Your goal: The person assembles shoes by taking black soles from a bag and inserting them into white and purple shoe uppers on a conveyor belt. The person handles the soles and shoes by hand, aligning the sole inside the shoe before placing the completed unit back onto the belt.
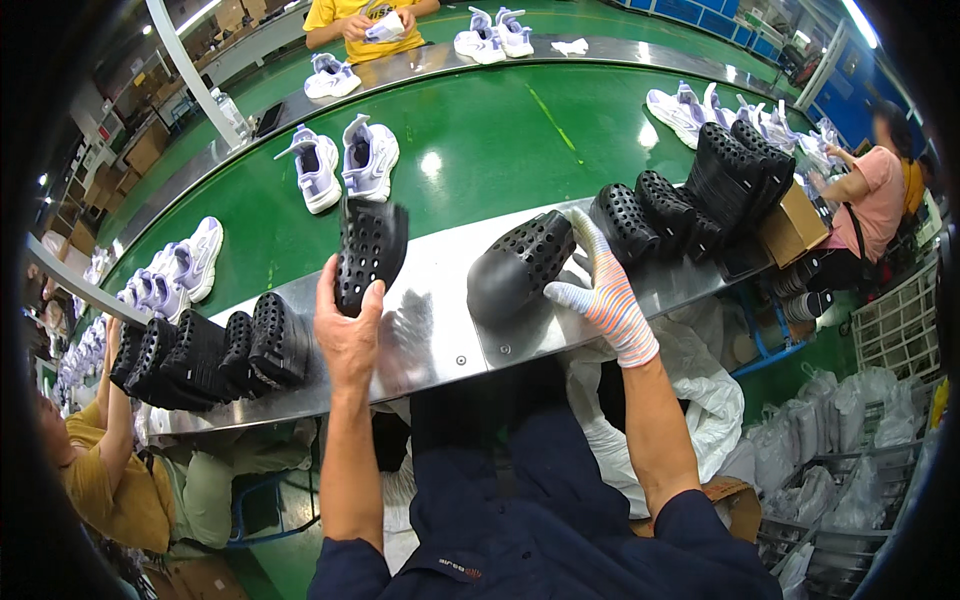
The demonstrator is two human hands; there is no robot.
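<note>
My bare left hand (347,338) grips a black perforated shoe form (368,255) by its lower end, tilted up above the metal ledge; its upper edge is slightly blurred. In a striped knit glove, my right hand (615,305) has thumb and fingers around the right end of another black shoe form (515,268), which has a smooth rounded toe and a perforated body. Just beyond my left hand, a pair of white and lilac sneakers (368,160) stands on the green conveyor belt (470,150).
Black forms line the metal ledge (430,345), both left (200,355) and right (665,205). More sneakers (185,262) stand on the belt's left. A cardboard box (795,225) sits at the right. Co-workers are at far left, across the belt and at right. White sacking (690,350) hangs below the ledge.
</note>
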